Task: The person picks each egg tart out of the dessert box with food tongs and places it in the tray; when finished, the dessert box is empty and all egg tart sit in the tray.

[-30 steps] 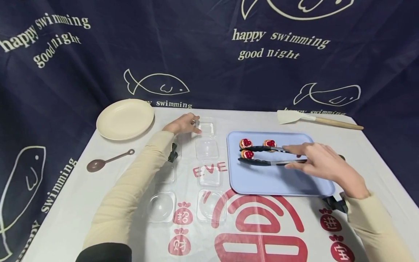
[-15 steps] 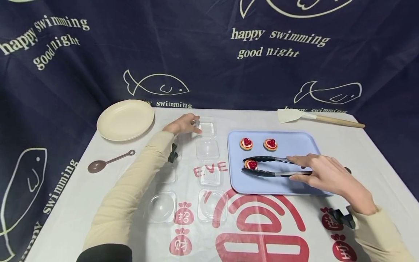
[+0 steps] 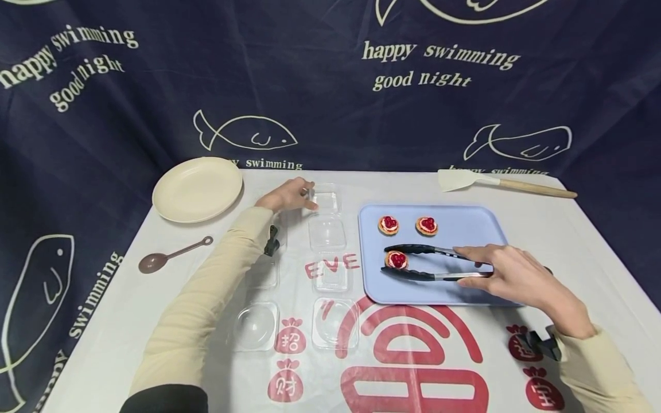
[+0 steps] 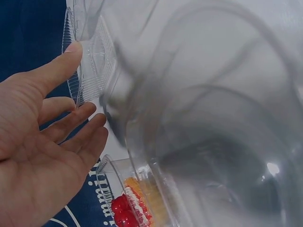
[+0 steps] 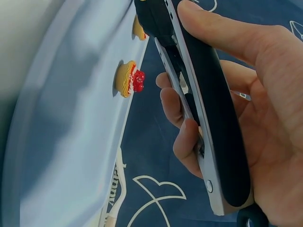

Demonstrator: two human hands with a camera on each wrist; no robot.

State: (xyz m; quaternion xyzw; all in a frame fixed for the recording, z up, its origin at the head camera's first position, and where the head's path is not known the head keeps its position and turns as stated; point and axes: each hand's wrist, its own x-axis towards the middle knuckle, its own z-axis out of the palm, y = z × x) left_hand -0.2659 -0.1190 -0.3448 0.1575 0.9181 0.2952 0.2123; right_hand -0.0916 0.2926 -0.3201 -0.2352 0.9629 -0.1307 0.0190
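Observation:
My right hand (image 3: 521, 281) grips a pair of tongs (image 3: 413, 276) with black tips, low over the blue tray (image 3: 439, 295). The tong tips lie on either side of a small berry tart (image 3: 396, 260). Two more tarts, a left one (image 3: 388, 225) and a right one (image 3: 426, 225), sit farther back on the tray. My left hand (image 3: 287, 196) is at the left edge of the farthest clear plastic box (image 3: 326, 201). In the left wrist view, its thumb and fingers are spread along the ribbed rim. Beside them, another tart (image 4: 135, 205) sits in a clear box.
Several clear boxes, such as a near one (image 3: 334, 324), stand in two columns left of the tray. A cream plate (image 3: 196, 189) and a brown spoon (image 3: 153, 263) lie at left. A spatula (image 3: 457, 181) lies behind the tray.
Early on, the tongs and the tart between their tips shifted toward the tray's front, away from the back two tarts; they have barely moved since. The left hand stays in place.

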